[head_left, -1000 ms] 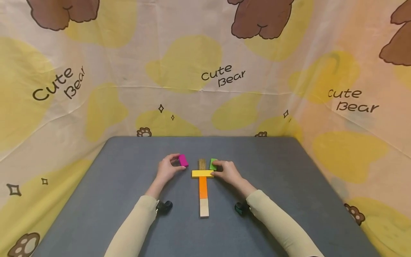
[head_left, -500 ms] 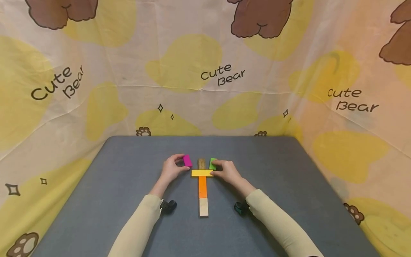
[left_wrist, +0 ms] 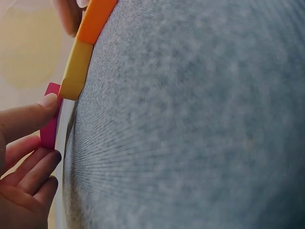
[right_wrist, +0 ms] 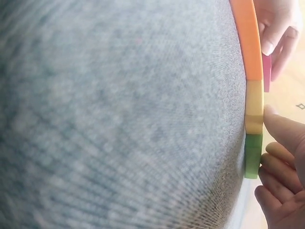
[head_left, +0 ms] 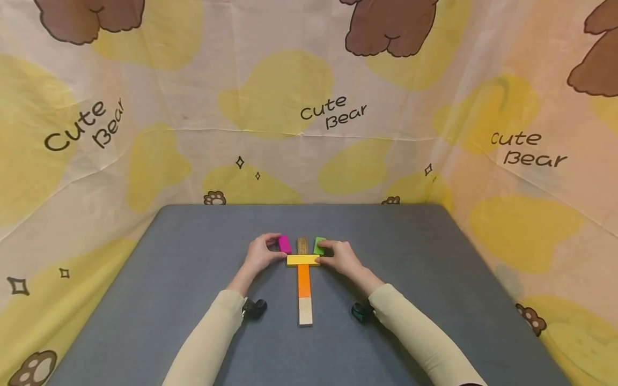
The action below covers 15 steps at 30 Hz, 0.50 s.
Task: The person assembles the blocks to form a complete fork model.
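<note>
My left hand [head_left: 259, 253] pinches a magenta block [head_left: 285, 245] between thumb and fingers, just beyond the left end of a yellow bar [head_left: 295, 260]. In the left wrist view, the thumb lies on the magenta block [left_wrist: 51, 124], close to the yellow bar's end [left_wrist: 76, 71]. My right hand [head_left: 344, 258] holds a green block [head_left: 318, 246] at the bar's right end, fingers curled at it; the thumb tip lies by the yellow bar. Between the two small blocks, a brown block [head_left: 302, 245] extends away from the bar. Fingers partly cover the green block.
From the yellow bar, an orange block [head_left: 303, 281] and a pale wooden block [head_left: 305, 312] run in line toward the near side. All lie on a grey table [head_left: 212, 343]. Behind it hangs a bear-print cloth [head_left: 270, 96].
My left hand has moved right with the magenta block, bringing it close to the brown block and the yellow bar's left end. The right hand has stayed at the green block.
</note>
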Each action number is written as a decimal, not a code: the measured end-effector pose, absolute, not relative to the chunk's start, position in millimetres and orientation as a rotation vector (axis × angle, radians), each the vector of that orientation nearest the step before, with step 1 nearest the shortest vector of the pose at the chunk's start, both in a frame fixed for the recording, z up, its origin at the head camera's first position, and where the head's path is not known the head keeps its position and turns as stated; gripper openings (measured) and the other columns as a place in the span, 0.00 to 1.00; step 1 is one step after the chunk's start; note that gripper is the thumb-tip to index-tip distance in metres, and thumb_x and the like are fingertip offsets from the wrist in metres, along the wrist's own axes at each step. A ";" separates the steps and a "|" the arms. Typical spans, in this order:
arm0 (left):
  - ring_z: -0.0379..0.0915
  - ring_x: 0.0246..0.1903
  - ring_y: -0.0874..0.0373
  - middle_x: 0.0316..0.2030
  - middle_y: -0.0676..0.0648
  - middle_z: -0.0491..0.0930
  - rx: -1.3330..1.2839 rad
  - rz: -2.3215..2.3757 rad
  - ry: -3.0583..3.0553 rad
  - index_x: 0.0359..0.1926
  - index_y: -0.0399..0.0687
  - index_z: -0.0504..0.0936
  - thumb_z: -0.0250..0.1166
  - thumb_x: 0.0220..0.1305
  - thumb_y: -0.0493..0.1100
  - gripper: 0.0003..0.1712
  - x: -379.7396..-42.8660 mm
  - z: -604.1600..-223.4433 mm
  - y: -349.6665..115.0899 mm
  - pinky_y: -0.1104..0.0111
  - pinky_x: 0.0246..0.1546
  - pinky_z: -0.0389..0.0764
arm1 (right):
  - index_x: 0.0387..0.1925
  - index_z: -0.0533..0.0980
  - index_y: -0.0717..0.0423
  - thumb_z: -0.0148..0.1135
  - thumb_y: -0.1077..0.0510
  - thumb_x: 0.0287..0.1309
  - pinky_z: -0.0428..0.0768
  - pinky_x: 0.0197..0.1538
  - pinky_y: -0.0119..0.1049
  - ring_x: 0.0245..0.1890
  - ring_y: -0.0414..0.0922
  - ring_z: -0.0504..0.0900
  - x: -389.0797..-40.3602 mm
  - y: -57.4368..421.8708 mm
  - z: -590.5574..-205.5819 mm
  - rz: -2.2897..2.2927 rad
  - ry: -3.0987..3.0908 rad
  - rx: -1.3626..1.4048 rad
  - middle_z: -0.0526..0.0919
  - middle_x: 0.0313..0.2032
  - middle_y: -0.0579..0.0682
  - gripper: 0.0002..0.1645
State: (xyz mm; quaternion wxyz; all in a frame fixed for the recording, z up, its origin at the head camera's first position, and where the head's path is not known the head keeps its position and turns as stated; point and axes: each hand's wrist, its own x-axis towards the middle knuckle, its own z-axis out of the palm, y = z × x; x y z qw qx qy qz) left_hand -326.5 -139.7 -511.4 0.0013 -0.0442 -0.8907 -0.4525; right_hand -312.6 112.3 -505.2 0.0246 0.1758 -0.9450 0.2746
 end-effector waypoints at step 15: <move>0.73 0.60 0.43 0.58 0.38 0.78 -0.216 -1.352 -2.839 0.60 0.43 0.76 0.76 0.48 0.41 0.36 -325.1 -509.4 -140.4 0.51 0.64 0.72 | 0.57 0.78 0.53 0.71 0.49 0.52 0.77 0.64 0.47 0.61 0.50 0.79 -313.6 111.6 -506.7 0.855 -2.929 0.538 0.82 0.57 0.52 0.30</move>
